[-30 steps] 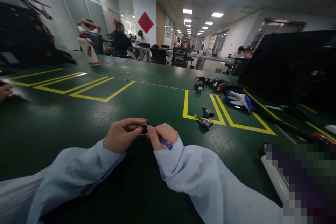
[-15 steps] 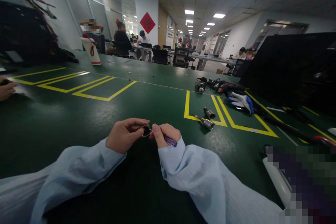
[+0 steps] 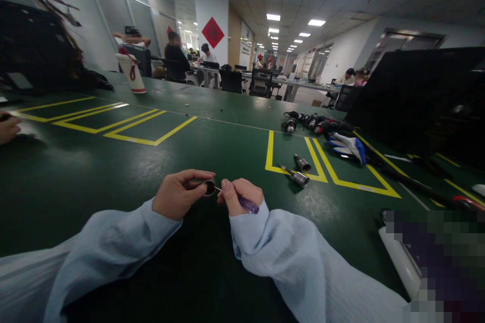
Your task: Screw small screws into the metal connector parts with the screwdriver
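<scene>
The right hand [image 3: 241,196] drew back from the small round part [image 3: 208,187], which the left hand [image 3: 178,194] held. A second earlier its thumb had lain against that part and hidden the tool's metal. Half a second later a thin shaft [image 3: 217,190] showed between the part and the right fingertips, and by the last moment slightly more of it was bare. The purple handle of the screwdriver [image 3: 248,205] slid farther from the part, toward the right sleeve, and stuck out more beyond the grip.
</scene>
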Demonstrator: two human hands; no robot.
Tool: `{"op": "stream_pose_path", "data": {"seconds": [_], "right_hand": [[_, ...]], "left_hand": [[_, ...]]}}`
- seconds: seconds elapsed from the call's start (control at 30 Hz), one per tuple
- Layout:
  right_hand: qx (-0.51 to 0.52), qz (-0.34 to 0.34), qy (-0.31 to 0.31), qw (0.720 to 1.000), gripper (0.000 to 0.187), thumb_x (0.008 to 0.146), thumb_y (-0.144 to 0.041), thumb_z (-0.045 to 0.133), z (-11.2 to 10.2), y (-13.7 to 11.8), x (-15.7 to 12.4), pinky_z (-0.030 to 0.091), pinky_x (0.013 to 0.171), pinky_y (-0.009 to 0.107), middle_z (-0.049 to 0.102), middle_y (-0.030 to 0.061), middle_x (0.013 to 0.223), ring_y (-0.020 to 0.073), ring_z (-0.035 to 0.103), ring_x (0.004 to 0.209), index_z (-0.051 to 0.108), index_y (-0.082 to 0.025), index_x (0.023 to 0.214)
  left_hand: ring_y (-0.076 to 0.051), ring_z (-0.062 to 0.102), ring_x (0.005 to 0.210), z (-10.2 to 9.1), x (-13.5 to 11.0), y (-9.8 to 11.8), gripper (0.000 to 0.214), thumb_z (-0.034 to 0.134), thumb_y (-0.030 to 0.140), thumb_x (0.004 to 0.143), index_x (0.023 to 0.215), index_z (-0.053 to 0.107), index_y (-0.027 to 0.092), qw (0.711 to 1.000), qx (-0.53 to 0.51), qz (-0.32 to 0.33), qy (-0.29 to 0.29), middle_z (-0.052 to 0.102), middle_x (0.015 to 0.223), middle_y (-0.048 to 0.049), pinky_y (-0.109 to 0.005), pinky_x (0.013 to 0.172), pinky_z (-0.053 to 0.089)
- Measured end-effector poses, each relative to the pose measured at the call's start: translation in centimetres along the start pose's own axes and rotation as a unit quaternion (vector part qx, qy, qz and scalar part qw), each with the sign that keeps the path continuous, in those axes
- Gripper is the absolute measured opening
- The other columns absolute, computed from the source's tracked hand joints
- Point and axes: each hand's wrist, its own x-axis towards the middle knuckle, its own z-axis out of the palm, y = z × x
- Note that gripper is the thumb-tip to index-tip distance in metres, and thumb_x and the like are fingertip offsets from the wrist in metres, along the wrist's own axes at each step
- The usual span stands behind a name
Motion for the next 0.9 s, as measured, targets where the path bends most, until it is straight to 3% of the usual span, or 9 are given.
{"op": "stream_pose_path", "data": {"seconds": [0.17,0.43,0.9], "right_hand": [[-0.02,-0.018,-0.024,0.999,0.035,0.081,-0.027,0.045,0.32,0.5,-0.14,0.042,0.054,0.024,0.06,0.0013,0.048,0.0113,0.052,0.047,0.056,-0.02,0.049],[-0.101,-0.077,-0.014,0.992,0.035,0.083,-0.024,0.042,0.72,0.8,-0.17,0.042,0.059,0.024,0.058,0.0014,0.05,0.0111,0.051,0.049,0.052,-0.02,0.049],[-0.109,-0.082,-0.023,0.99,0.034,0.084,-0.025,0.041,0.46,0.57,-0.23,0.042,0.061,0.026,0.062,0.0037,0.055,0.0132,0.054,0.053,0.057,-0.019,0.054]], "left_hand": [[-0.021,0.066,0.063,0.05,-0.12,0.19,0.021,0.068,0.019,0.048,0.069,0.068,0.015,1.0,0.009,-0.005,0.009,0.071,0.071,-0.0059,-0.028,0.061,0.053],[-0.021,0.066,0.063,0.05,-0.1,0.14,0.022,0.068,0.023,0.05,0.07,0.068,0.015,1.0,0.011,0.001,0.015,0.071,0.07,-0.0063,-0.028,0.059,0.053],[-0.021,0.066,0.067,-0.05,-0.02,-0.04,0.027,0.071,0.025,0.049,0.074,0.067,0.015,1.0,-0.021,-0.012,0.01,0.07,0.071,-0.0048,-0.029,0.064,0.054]]}}
